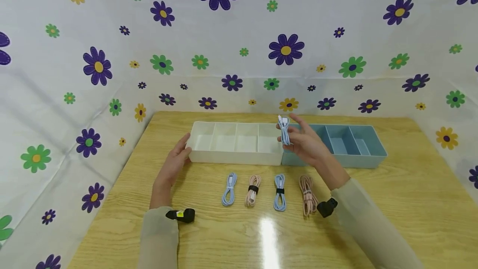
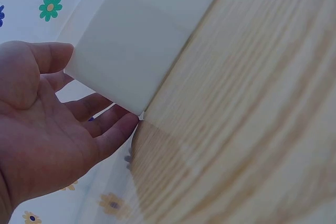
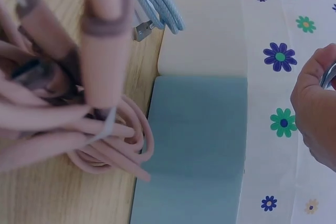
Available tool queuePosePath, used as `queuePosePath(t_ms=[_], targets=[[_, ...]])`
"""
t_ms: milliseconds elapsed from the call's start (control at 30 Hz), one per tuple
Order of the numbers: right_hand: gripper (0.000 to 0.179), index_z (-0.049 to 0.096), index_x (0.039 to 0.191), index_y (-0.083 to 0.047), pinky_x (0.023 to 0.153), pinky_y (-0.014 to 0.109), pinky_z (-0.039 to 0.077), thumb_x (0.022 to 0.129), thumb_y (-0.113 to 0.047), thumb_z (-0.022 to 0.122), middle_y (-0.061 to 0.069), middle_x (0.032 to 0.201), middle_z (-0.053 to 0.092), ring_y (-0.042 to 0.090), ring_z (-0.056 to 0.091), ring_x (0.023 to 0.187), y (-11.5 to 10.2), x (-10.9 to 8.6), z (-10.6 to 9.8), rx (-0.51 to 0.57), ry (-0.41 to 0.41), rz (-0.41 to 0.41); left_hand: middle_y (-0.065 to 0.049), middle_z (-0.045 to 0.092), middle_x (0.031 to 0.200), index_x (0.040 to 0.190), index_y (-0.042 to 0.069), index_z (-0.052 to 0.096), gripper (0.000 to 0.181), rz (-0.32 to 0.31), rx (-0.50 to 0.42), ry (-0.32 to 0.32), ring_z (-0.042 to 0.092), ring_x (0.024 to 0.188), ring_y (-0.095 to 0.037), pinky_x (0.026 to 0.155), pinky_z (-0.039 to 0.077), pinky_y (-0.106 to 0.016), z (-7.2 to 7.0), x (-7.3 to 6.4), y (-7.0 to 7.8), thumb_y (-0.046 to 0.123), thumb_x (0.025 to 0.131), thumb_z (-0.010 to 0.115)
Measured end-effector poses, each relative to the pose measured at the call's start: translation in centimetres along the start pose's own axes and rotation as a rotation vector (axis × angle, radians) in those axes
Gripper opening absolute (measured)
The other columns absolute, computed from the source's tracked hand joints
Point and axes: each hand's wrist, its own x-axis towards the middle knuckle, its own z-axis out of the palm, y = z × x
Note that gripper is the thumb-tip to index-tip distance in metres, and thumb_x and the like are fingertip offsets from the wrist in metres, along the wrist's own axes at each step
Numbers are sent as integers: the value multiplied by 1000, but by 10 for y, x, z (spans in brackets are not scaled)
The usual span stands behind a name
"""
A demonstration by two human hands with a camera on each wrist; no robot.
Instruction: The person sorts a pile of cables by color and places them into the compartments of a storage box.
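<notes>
My right hand (image 1: 307, 141) pinches a coiled light-blue charging cable (image 1: 284, 131) with white plugs, raised over where the white and blue organizer boxes meet. In the right wrist view only part of the right hand (image 3: 317, 106) shows at the edge. At the left end of the white box (image 1: 235, 157), my left hand (image 1: 173, 162) touches the end wall with thumb and fingertips, its fingers relaxed. The left wrist view has this hand (image 2: 58, 114) at the corner of the white box (image 2: 142, 40). Behind my right hand, the blue box (image 1: 337, 159) is partly hidden.
In front of the boxes lie a blue cable (image 1: 229, 190), a pink cable with a black strap (image 1: 253, 190), a blue cable with a black strap (image 1: 280, 194) and a thicker pink cable bundle (image 1: 307, 196). A flowered cloth (image 1: 239, 24) hangs behind the wooden table (image 1: 209, 235).
</notes>
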Motion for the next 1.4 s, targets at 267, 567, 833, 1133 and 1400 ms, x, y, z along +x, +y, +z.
queuePosePath(t_ms=[267, 567, 833, 1133, 1400], targets=[[70, 7, 158, -3, 79, 25, 55, 99, 7, 44, 7, 119, 60, 13, 67, 94, 2, 13, 4, -65, -6, 85, -14, 12, 165, 161, 20, 15, 56, 2, -16, 0, 23, 147, -32, 116, 25, -53, 0, -1, -2, 20, 109, 35], [67, 2, 158, -11, 86, 33, 55, 102, 6, 35, 26, 145, 35, 21, 67, 101, 7, 28, 7, 99, 18, 210, -17, 13, 164, 161, 18, 15, 56, 13, -14, 2, 23, 146, -34, 116, 24, -55, -1, 0, -1, 18, 109, 35], [42, 23, 148, -14, 91, 37, 51, 109, -23, 32, 13, 130, 43, 30, 49, 123, 6, 34, 9, 294, 67, 303, -19, 16, 163, 161, 19, 16, 56, 7, -23, 1, 25, 145, -35, 115, 25, -55, 0, 1, -2, 17, 109, 36], [35, 32, 136, -11, 85, 38, 49, 109, -33, 29, 16, 131, 41, 31, 45, 118, 7, 49, 15, 180, 111, 350, -20, 17, 163, 161, 19, 16, 56, 17, -18, -4, 26, 144, -35, 116, 23, -55, -2, 1, -3, 18, 109, 36], [32, 31, 130, -12, 81, 35, 45, 108, -35, 30, 13, 120, 40, 24, 42, 104, 14, 60, 22, 157, 127, 420, -21, 21, 161, 161, 18, 16, 55, 9, -30, 0, 29, 142, -35, 115, 24, -55, -2, 0, -2, 17, 109, 36]])
